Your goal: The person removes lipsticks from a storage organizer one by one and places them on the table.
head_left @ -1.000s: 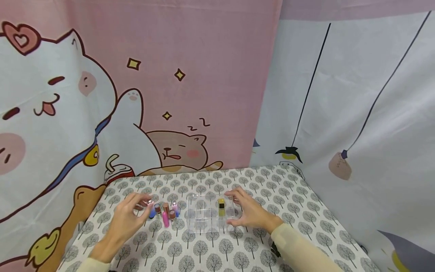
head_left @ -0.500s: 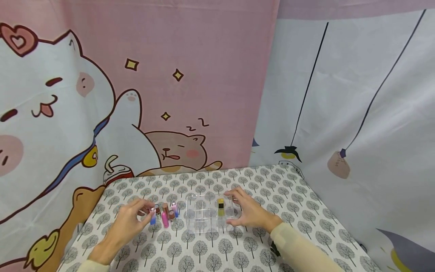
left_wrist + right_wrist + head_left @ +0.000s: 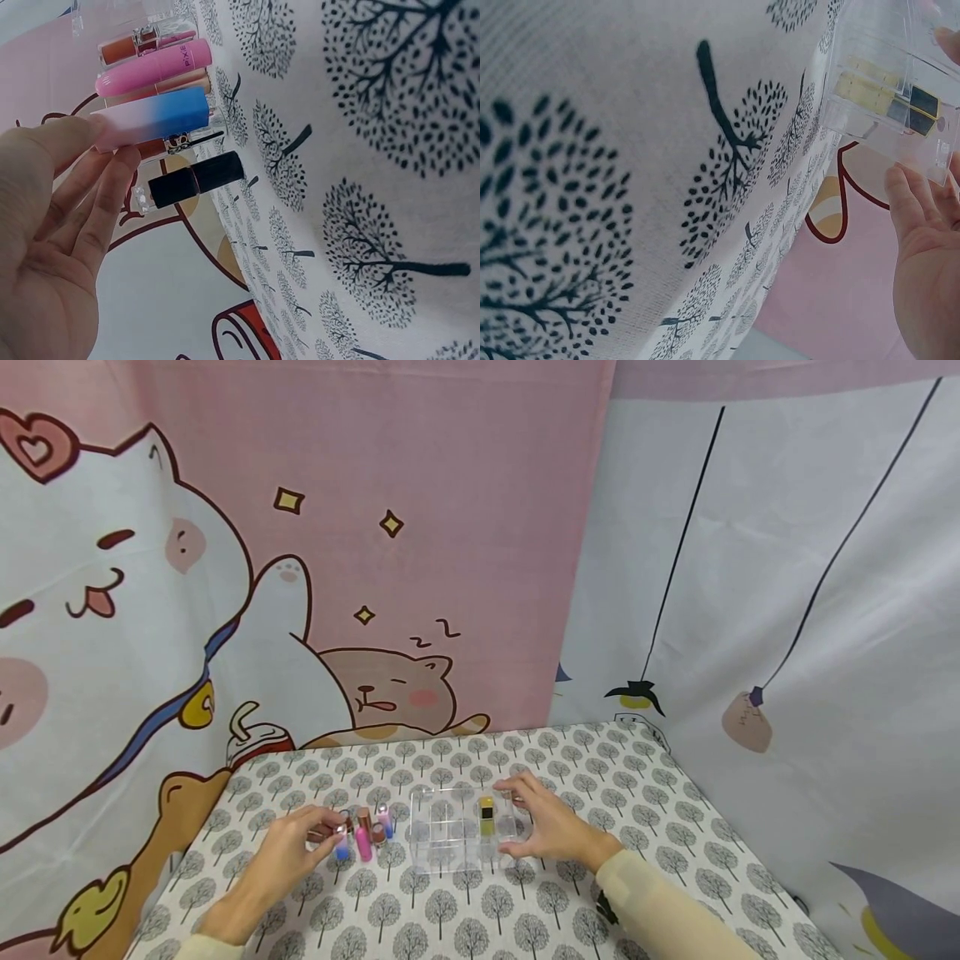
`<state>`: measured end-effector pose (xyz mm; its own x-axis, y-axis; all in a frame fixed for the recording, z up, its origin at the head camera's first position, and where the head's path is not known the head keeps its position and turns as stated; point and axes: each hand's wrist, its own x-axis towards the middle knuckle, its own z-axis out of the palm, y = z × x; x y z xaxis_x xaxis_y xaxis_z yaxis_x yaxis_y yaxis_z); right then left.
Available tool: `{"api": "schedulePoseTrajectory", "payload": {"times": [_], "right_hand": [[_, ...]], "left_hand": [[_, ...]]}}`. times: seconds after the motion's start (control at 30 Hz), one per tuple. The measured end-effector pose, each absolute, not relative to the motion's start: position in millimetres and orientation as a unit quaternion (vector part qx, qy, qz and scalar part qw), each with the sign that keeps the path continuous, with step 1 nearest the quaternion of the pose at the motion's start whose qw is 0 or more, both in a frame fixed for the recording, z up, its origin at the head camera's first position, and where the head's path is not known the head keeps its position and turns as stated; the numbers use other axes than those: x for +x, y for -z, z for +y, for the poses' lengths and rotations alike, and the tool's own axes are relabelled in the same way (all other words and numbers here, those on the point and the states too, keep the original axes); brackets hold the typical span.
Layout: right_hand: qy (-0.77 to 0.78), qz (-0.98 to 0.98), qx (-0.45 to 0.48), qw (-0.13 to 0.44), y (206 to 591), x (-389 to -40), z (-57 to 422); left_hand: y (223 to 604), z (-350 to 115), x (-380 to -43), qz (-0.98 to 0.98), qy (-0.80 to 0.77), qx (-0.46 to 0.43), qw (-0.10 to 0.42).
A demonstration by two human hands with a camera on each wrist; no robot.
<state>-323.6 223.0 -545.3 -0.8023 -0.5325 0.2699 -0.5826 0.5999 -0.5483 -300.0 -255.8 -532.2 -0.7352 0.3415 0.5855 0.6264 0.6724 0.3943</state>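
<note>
My left hand (image 3: 288,847) pinches a pink-to-blue lipstick tube (image 3: 154,118) between thumb and fingertips at its pale pink end, blue end toward the tablecloth. Just right of it stands a bright pink tube (image 3: 363,843) marked PIXIE, among several lip tubes with brown caps, such as a brown one (image 3: 378,833). A black lipstick tube (image 3: 196,180) shows beside the held one in the left wrist view. My right hand (image 3: 551,827) grips the right end of a clear divided organizer (image 3: 448,860), thumb at the front, fingers behind. Inside it, a gold and black lipstick (image 3: 487,818) stands near the right end.
Another pink-and-blue tube (image 3: 385,821) stands at the back of the lip group. The tablecloth (image 3: 442,910) has a grey tree print. A cartoon-printed curtain (image 3: 480,527) hangs behind the table, and a pale one (image 3: 862,610) to the right.
My left hand has shifted slightly to the right and toward the front with the pink-to-blue tube, which now stands beside the bright pink tube. My right hand keeps its place on the organizer.
</note>
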Motion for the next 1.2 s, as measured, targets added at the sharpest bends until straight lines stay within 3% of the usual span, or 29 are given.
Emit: {"api": "schedulePoseTrajectory", "payload": {"times": [0.93, 1.2], "right_hand": [[-0.319, -0.901, 0.290, 0.035, 545.0, -322.2, 221.0], [-0.322, -0.899, 0.293, 0.035, 544.7, -322.1, 221.3]], "left_hand": [[534.2, -254.9, -297.7, -0.905, 0.322, -0.217, 0.174], [530.4, -252.9, -298.7, -0.896, 0.300, -0.228, 0.235]]}}
